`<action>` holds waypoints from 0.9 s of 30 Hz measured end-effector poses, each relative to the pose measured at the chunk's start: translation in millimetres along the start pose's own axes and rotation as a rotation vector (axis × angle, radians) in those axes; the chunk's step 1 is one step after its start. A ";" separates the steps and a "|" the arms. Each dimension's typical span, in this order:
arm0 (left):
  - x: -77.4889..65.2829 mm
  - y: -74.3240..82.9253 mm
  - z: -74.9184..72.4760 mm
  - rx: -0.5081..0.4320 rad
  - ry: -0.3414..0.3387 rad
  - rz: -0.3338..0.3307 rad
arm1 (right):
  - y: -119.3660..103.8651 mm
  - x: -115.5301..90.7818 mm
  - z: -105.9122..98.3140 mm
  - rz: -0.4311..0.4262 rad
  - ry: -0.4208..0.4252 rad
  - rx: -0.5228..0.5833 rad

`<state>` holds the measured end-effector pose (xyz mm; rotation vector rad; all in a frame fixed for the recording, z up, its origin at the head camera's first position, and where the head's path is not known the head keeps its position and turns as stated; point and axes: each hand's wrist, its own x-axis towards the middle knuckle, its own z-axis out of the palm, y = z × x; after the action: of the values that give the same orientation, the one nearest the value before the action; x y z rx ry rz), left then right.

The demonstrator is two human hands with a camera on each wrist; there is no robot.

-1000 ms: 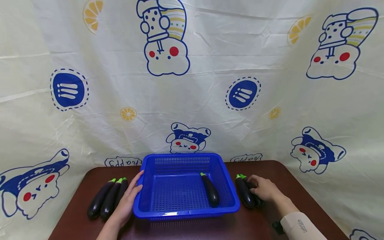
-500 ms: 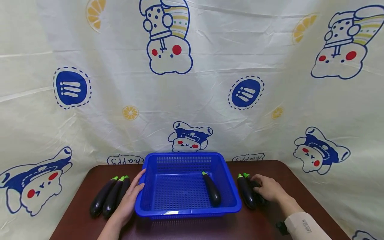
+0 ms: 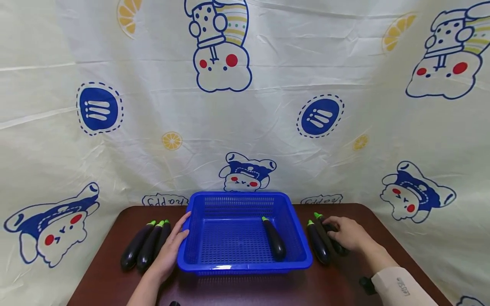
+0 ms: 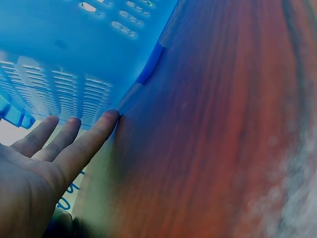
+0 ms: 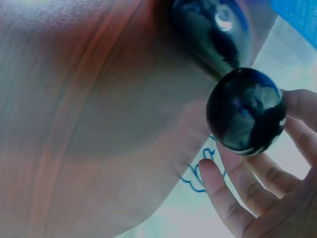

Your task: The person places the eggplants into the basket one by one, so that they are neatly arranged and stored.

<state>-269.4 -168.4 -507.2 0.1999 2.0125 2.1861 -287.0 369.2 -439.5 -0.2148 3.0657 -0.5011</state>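
A blue plastic basket (image 3: 222,267) stands mid-table with one dark eggplant (image 3: 274,242) lying in its right part. My left hand (image 3: 168,255) rests against the basket's left side; in the left wrist view its fingers (image 4: 84,148) are extended and touch the slotted wall. To the right of the basket, my right hand (image 3: 350,233) grips an eggplant (image 3: 338,247) with a green stem end. The right wrist view shows this eggplant's rounded end (image 5: 245,111) between thumb and fingers. Another eggplant (image 3: 318,244) lies between it and the basket.
Several eggplants (image 3: 138,246) lie side by side left of the basket, partly behind my left hand. The brown table (image 3: 229,293) meets a printed white curtain (image 3: 268,127) at its back edge. A small dark object (image 3: 174,303) shows at the bottom edge.
The eggplant in my right hand has shifted right, opening a gap from the one beside it. My left hand stays at the basket. The whole head view has shifted slightly.
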 end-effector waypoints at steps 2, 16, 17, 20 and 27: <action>0.4 0.2 0.6 0.004 -0.001 0.005 | -3.6 -0.7 -2.7 -0.012 -0.001 -0.001; 1.2 -2.6 2.1 -0.001 -0.006 0.021 | -26.2 0.0 -13.1 -0.024 -0.009 -0.002; 1.2 -3.0 2.3 -0.001 -0.003 0.022 | -27.3 0.5 -13.9 -0.031 -0.009 0.001; 0.7 -3.3 2.8 -0.001 0.000 0.021 | -32.8 1.7 -17.2 -0.048 -0.008 0.007; -0.9 -1.2 2.7 -0.004 0.002 0.015 | -49.6 6.0 -23.4 -0.083 -0.002 0.010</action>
<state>-268.0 -165.9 -508.1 0.2127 2.0142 2.2002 -287.5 329.2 -401.5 -0.3437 3.0614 -0.5195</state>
